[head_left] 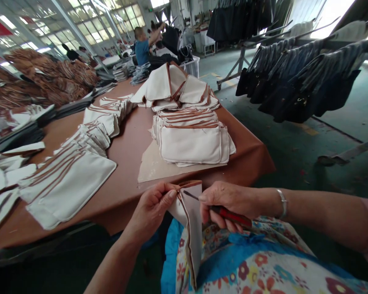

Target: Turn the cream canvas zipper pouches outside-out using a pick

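Note:
A white piece with brown edging point(194, 228) hangs over the lap, its top end pinched between the thumb and fingers of my left hand point(155, 206). My right hand point(230, 202) is wrapped round a red-handled tool point(231, 216). The tool's thin dark tip points left and lies against the upper part of the white piece, close to my left fingertips. Just beyond my hands, a stack of white pieces with brown trim point(191, 143) rests on brown paper point(150, 165) at the table's near edge.
The brown-covered table point(125, 143) carries rows of white pieces point(76, 175) at the left and a larger white pile point(171, 85) behind. Brown bundles point(55, 75) are heaped at the far left. A person point(142, 49) works beyond. Dark bags point(297, 90) hang from a rack at the right.

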Demonstrator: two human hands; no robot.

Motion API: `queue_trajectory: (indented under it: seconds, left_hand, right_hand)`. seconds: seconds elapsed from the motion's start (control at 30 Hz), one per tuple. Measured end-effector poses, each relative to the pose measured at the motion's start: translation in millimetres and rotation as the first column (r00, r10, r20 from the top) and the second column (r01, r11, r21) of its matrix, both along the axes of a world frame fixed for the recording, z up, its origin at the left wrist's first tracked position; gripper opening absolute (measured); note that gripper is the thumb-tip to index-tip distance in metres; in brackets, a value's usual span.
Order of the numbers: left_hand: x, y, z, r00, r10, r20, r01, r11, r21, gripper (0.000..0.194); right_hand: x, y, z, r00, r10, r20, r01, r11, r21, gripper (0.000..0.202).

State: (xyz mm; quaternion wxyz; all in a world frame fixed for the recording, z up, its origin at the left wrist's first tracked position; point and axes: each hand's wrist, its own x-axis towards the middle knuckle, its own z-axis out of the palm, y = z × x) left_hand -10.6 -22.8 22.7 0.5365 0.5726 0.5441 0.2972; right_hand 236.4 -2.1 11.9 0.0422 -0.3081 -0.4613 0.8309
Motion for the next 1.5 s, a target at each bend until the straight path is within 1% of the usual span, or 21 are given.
queue_trajectory:
  seconds: [0.17, 0.3, 0.43, 0.53, 0.6, 0.7, 0.77, 0.83, 0.9, 0.93, 0.97, 1.0, 1.03, 1.07, 1.1, 1.13, 1.17, 1.27, 1.33, 1.4, 1.5]
  left_hand:
    - [-1.3, -1.3, 1.3, 1.000, 0.002, 0.013, -0.003, 1.000, 0.028, 0.019]
    - [-1.0, -2.0, 2.5, 1.000, -0.010, -0.012, 0.011, 0.998, 0.056, 0.018]
    - [0.7, -3.1, 2.3, 1.000, -0.010, -0.019, 0.012, 0.996, 0.094, 0.015]
    - [1.5, -5.3, 0.3, 1.000, 0.001, -0.029, 0.003, 0.993, 0.114, 0.015]
    - [1.5, -7.3, -2.2, 1.000, 0.006, -0.007, -0.005, 0.995, 0.100, 0.015]
    - [2.3, -10.4, -5.2, 0.998, 0.010, 0.059, -0.013, 0.999, 0.050, 0.016]
    - [4.6, -12.2, -4.3, 0.994, 0.013, 0.107, -0.015, 1.000, 0.026, 0.016]
    - [8.3, -13.9, -0.1, 0.989, -0.003, 0.149, -0.001, 1.000, 0.027, 0.014]
    - [11.7, -15.2, 5.7, 0.987, -0.040, 0.155, 0.032, 0.998, 0.059, 0.012]
    - [12.6, -15.5, 8.3, 0.988, -0.061, 0.144, 0.050, 0.996, 0.076, 0.012]
    - [12.8, -15.7, 10.2, 0.989, -0.071, 0.129, 0.059, 0.994, 0.089, 0.012]
    - [12.3, -15.5, 11.2, 0.992, -0.064, 0.112, 0.054, 0.994, 0.093, 0.013]
    - [11.0, -15.1, 11.2, 0.994, -0.044, 0.100, 0.035, 0.996, 0.086, 0.013]
    - [9.4, -14.4, 10.5, 0.995, -0.016, 0.095, 0.009, 0.997, 0.072, 0.014]
    - [7.5, -13.7, 9.3, 0.996, 0.010, 0.092, -0.015, 0.998, 0.055, 0.015]
    - [5.7, -12.8, 8.0, 0.996, 0.026, 0.090, -0.030, 0.999, 0.038, 0.016]
    - [4.3, -12.0, 7.1, 0.995, 0.026, 0.092, -0.029, 0.999, 0.026, 0.016]
    - [3.0, -9.5, 7.9, 0.993, -0.035, 0.110, 0.032, 0.999, 0.026, 0.015]
    - [4.4, -7.8, 11.1, 0.991, -0.071, 0.118, 0.066, 0.997, 0.040, 0.014]
    - [6.4, -6.0, 15.0, 0.989, -0.090, 0.115, 0.086, 0.995, 0.045, 0.014]
    - [7.7, -3.5, 20.3, 0.990, -0.111, 0.091, 0.108, 0.993, 0.035, 0.018]
  right_hand:
    - [-11.5, -4.9, -10.1, 0.998, -0.040, -0.046, 0.037, 0.997, -0.074, 0.043]
    - [-16.6, -2.4, -13.7, 0.997, -0.006, -0.080, -0.011, 0.978, -0.210, 0.039]
    - [-20.9, -4.3, -20.9, 0.991, -0.059, -0.122, 0.009, 0.926, -0.379, 0.042]
    - [-26.1, -12.7, -32.9, 0.975, -0.136, -0.174, 0.024, 0.849, -0.528, 0.043]
    - [-30.7, -21.9, -41.2, 0.946, -0.228, -0.231, 0.054, 0.812, -0.581, 0.041]
    - [-37.5, -37.2, -49.0, 0.880, -0.372, -0.294, 0.148, 0.804, -0.576, 0.039]
    - [-39.8, -45.4, -50.7, 0.852, -0.426, -0.305, 0.241, 0.836, -0.494, 0.042]
    - [-38.3, -50.5, -51.0, 0.847, -0.428, -0.314, 0.327, 0.887, -0.327, 0.046]
    - [-32.6, -52.0, -50.3, 0.859, -0.386, -0.336, 0.377, 0.922, -0.093, 0.047]
    - [-28.4, -51.6, -49.4, 0.867, -0.353, -0.353, 0.392, 0.919, 0.045, 0.048]
    - [-23.8, -50.6, -48.2, 0.873, -0.313, -0.375, 0.407, 0.890, 0.204, 0.048]
    - [-19.0, -49.1, -46.7, 0.878, -0.259, -0.404, 0.418, 0.826, 0.378, 0.047]
    - [-14.3, -47.1, -44.8, 0.883, -0.193, -0.428, 0.424, 0.721, 0.549, 0.047]
    - [-10.0, -44.7, -42.8, 0.888, -0.129, -0.441, 0.426, 0.589, 0.687, 0.045]
    - [-6.4, -41.6, -40.6, 0.892, -0.084, -0.444, 0.430, 0.462, 0.776, 0.042]
    - [-3.5, -37.8, -38.4, 0.892, -0.079, -0.445, 0.440, 0.375, 0.816, 0.039]
    - [-1.4, -33.1, -36.1, 0.885, -0.122, -0.450, 0.463, 0.343, 0.817, 0.036]
    - [-0.2, -12.3, -27.3, 0.799, -0.417, -0.434, 0.590, 0.402, 0.700, 0.025]
    - [-2.6, 5.1, -19.3, 0.781, -0.486, -0.391, 0.607, 0.446, 0.658, 0.020]
    - [-6.5, 21.5, -11.1, 0.853, -0.389, -0.348, 0.517, 0.541, 0.663, 0.021]
    - [-12.4, 38.2, -3.2, 0.964, -0.147, -0.223, 0.255, 0.759, 0.600, 0.025]
